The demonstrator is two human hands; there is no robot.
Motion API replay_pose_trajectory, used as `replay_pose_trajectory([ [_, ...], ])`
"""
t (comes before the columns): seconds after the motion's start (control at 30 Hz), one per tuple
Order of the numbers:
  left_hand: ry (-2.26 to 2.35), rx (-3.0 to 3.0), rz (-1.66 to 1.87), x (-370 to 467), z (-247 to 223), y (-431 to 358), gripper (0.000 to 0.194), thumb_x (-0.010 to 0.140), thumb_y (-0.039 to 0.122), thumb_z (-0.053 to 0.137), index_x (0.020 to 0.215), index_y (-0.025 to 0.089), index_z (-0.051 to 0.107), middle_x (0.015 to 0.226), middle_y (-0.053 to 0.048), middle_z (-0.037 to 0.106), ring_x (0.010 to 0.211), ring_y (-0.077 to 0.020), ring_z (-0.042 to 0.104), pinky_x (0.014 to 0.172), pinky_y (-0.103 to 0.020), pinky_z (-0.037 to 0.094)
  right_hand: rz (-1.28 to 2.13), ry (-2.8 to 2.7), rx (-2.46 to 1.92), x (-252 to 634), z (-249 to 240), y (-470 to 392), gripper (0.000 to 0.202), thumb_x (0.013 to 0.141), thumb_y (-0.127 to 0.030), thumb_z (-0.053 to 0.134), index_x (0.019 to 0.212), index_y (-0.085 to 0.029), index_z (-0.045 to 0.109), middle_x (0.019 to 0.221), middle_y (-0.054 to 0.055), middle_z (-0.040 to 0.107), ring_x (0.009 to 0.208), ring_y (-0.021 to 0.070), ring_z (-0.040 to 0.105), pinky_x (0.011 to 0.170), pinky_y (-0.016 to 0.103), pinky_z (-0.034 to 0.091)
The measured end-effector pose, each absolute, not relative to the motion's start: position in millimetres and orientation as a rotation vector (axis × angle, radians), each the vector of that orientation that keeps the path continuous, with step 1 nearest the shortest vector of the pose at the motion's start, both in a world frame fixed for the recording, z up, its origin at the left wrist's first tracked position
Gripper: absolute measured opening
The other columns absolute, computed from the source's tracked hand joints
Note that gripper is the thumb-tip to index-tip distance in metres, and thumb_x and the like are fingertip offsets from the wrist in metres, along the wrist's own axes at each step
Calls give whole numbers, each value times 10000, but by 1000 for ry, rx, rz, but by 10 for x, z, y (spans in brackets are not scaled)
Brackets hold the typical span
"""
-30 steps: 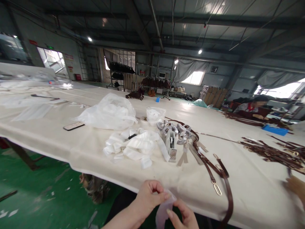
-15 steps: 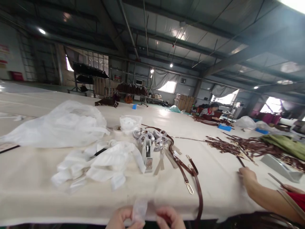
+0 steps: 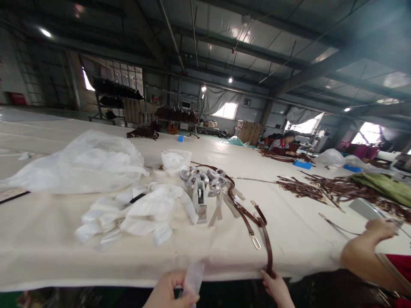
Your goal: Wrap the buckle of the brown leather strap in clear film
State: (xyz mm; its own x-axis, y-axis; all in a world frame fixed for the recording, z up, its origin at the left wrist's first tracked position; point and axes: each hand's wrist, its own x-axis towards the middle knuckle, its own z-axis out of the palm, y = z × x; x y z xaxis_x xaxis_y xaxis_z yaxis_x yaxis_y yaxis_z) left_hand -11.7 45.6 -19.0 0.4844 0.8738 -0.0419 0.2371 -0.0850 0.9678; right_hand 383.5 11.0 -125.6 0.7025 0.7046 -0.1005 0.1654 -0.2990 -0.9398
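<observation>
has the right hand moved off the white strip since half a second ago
Yes. The right hand has left the white strip, which the left hand holds alone, and gone right along the table edge to the brown strap.

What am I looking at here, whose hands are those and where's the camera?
The camera sits on a person's head, looking forward and down, so the two hands at the bottom edge are their own. The left hand pinches a small translucent strip; the right hand touches the end of a brown leather strap hanging over the edge of a long cloth-covered table. On it lie a tape dispenser, white wrapping scraps and a plastic bag. The arm at right belongs to a co-worker.
</observation>
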Motion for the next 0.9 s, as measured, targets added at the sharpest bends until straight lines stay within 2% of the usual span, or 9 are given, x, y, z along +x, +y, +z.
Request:
replay_pose_trajectory([
  [0.1,962,1582,677,-95,-23,404,402,680,522,762,616,153,616,680,-12,635,723,-181,562,721,-265,432,735,-760,-1862,3807,-1201,60,442,506,-641,732,521,-212,629,439,27,547,427,213,527,444,333,385],
  [0.23,851,1626,613,-84,81,349,441,680,543,779,575,157,594,668,-2,635,713,-173,578,735,-270,436,757,-876,-1788,3738,-756,-54,504,649,-695,699,705,-194,710,614,18,625,571,189,530,570,317,419],
  [0.37,711,1667,562,31,87,268,413,674,533,812,609,159,649,742,-30,693,766,-194,640,752,-274,461,825,-987,-1638,3464,-215,-150,473,816,-669,631,820,-203,711,517,-47,483,535,149,433,587,298,350],
  [0.47,552,1738,607,150,50,209,359,733,523,783,667,180,699,896,-58,743,870,-207,681,822,-277,484,913,-1073,-1463,3170,52,-177,427,886,-619,600,860,-203,691,475,-67,454,507,134,411,631,303,332],
  [0.57,543,1800,668,210,-20,196,323,723,501,803,684,195,708,1178,-76,710,1048,-232,674,944,-305,477,941,-1108,-1375,2917,190,-172,406,911,-592,589,875,-199,683,468,-69,463,507,130,424,647,296,332],
  [0.67,618,1876,646,225,-73,225,349,689,510,833,664,188,701,1449,-91,546,1301,-314,535,1119,-402,373,998,-1176,-1349,2731,258,-168,425,911,-599,587,853,-189,683,461,-74,446,490,118,408,623,281,333],
  [0.73,614,1898,623,255,-70,237,376,693,541,824,657,187,703,1518,-96,473,1397,-350,427,1183,-450,284,1073,-1251,-1321,2620,279,-178,445,900,-608,596,814,-181,688,491,-62,480,462,101,388,574,269,320],
  [0.8,525,1883,607,308,-42,226,396,718,573,793,653,193,702,1464,-106,528,1390,-345,436,1200,-443,248,1142,-1326,-1280,2523,288,-193,445,893,-597,612,786,-175,699,560,-34,553,439,84,385,529,262,301],
  [0.9,323,1806,481,378,-19,186,467,819,633,656,648,200,691,1127,-98,691,1120,-266,630,1057,-349,412,1107,-1346,-1263,2519,333,-174,422,899,-569,621,794,-172,722,602,-9,600,447,90,426,520,261,327],
])
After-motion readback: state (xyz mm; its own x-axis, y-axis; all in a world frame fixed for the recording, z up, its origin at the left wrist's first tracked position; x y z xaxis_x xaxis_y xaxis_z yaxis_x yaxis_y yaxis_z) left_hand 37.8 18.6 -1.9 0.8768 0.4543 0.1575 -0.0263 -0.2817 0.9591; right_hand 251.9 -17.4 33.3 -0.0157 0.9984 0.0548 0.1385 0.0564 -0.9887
